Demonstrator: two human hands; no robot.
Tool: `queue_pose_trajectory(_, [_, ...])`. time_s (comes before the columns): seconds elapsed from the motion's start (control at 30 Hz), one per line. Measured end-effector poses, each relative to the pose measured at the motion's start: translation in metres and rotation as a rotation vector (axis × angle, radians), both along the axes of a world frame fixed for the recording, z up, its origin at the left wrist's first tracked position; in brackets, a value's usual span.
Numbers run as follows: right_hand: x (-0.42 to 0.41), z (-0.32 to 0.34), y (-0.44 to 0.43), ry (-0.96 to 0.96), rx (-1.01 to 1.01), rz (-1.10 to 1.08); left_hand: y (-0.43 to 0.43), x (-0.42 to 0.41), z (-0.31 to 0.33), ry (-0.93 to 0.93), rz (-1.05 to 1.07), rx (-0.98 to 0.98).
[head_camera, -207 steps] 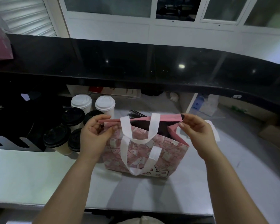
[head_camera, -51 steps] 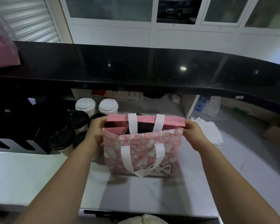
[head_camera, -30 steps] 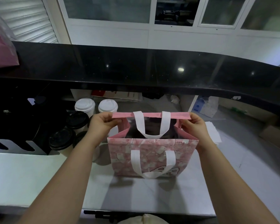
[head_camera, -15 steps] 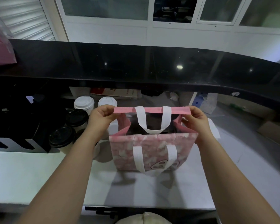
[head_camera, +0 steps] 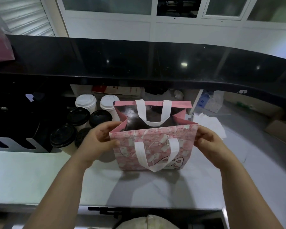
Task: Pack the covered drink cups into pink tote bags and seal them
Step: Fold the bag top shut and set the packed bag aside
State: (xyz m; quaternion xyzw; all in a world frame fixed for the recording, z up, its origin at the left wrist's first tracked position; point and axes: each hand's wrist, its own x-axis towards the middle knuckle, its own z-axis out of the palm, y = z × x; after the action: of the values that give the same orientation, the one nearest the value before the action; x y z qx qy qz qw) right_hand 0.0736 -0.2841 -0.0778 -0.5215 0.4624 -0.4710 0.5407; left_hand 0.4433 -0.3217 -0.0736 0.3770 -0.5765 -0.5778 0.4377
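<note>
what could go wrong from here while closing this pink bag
The far white handle droops into the open mouth of the pink tote bag; it may get caught when the top is sealed.
The left hand and right hand pinch only the near rim corners, so a tug could tip the bag.
A black-lidded cup stands right beside the left hand and might get knocked.

Cups [head_camera: 79,116] crowd left of bag [head_camera: 153,147]; dark inside seems filled.
</note>
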Motion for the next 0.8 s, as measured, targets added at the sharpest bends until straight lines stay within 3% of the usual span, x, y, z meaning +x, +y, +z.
queue_pose_trajectory(0.07, [0.007, 0.002, -0.001, -0.033, -0.036, -0.005, 0.004, -0.014, 0.002, -0.053, 0.08, 0.001])
queue_pose_trajectory(0.2, [0.024, 0.0, -0.002, -0.071, -0.024, -0.221, 0.006, -0.036, -0.003, 0.002, 0.27, 0.025])
queue_pose_trajectory(0.47, [0.048, -0.007, 0.001, -0.129, -0.125, -0.47, 0.011, -0.039, -0.013, 0.129, 0.285, 0.106])
queue_pose_trajectory(0.57, [0.048, -0.007, 0.001, -0.112, -0.165, -0.477, 0.013, -0.038, -0.016, 0.156, 0.301, 0.051])
queue_pose_trajectory(0.7, [0.04, -0.002, -0.01, -0.099, -0.177, -0.426, 0.004, -0.038, -0.02, -0.008, 0.388, -0.142])
queue_pose_trajectory(0.8, [0.031, 0.002, -0.027, -0.039, -0.084, -0.348, -0.014, -0.033, -0.016, -0.078, 0.317, -0.216])
